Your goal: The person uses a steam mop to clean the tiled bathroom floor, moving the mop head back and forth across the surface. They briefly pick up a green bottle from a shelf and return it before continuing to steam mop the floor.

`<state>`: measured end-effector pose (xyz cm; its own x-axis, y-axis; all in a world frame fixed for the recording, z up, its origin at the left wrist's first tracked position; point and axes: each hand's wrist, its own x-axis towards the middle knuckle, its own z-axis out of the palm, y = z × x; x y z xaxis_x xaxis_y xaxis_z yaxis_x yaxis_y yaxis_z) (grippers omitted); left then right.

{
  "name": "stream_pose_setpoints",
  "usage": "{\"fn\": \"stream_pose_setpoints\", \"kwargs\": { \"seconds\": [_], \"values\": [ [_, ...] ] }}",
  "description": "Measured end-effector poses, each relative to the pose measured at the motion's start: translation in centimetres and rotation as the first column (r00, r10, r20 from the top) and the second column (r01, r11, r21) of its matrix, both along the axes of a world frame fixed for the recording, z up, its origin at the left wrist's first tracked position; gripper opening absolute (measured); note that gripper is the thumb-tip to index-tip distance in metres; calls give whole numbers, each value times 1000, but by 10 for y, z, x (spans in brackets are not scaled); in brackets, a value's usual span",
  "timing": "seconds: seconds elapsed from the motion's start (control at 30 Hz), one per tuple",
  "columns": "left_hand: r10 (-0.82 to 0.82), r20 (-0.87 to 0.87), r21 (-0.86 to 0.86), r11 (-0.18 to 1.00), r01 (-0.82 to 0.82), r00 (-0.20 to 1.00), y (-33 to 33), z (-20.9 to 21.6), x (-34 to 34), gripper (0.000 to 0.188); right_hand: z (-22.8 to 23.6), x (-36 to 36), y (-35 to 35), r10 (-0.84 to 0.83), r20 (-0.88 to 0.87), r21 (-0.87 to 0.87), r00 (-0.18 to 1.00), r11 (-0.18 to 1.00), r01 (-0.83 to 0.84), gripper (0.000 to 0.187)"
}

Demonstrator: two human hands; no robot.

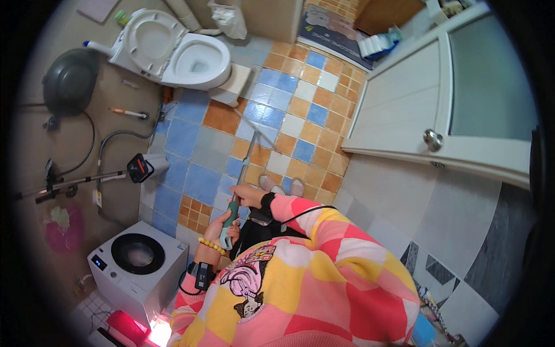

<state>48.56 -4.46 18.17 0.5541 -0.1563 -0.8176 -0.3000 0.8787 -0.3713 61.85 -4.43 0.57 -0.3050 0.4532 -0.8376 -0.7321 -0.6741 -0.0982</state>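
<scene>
A long-handled floor squeegee (243, 170) slants away from my body, its grey pole ending in a thin, wide blade (267, 140) that rests on the wet, shiny tiles. My left hand (224, 228), with a yellow bead bracelet at the wrist, is wrapped round the green grip near its top end. Further down the handle, my right hand (249, 195) is closed on it too. My light-coloured shoes (296, 187) show just beyond my right forearm. The blade lies in front of the toilet (199, 61), near a small whitish box-shaped step (231, 85) at its base.
To the right stands a white door (399, 110) with a round metal knob. A small white washing machine (137, 263) sits at lower left, below a wall-mounted shower bar and hose. A grey basin (70, 82) hangs on the left wall. A dark mat (332, 36) lies at the far doorway.
</scene>
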Motion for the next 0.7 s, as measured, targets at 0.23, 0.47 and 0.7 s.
{"fn": "stream_pose_setpoints", "kwargs": {
  "seconds": [0.23, 0.47, 0.7],
  "values": [
    [-501, 86, 121, 863, 490, 861, -13, -13, 111, 30, -17, 128, -82, -442, -83, -154, 893, 891, 426, 31],
    [-822, 68, 243, 564, 789, 566, -46, -52, 231, 30, -83, 210, -167, -520, 154, -184, 840, 821, 541, 27],
    [-863, -72, 220, 475, 852, 500, -57, -56, 216, 28, -147, 184, -182, -458, 327, -17, 826, 872, 490, 21]
  ]
}}
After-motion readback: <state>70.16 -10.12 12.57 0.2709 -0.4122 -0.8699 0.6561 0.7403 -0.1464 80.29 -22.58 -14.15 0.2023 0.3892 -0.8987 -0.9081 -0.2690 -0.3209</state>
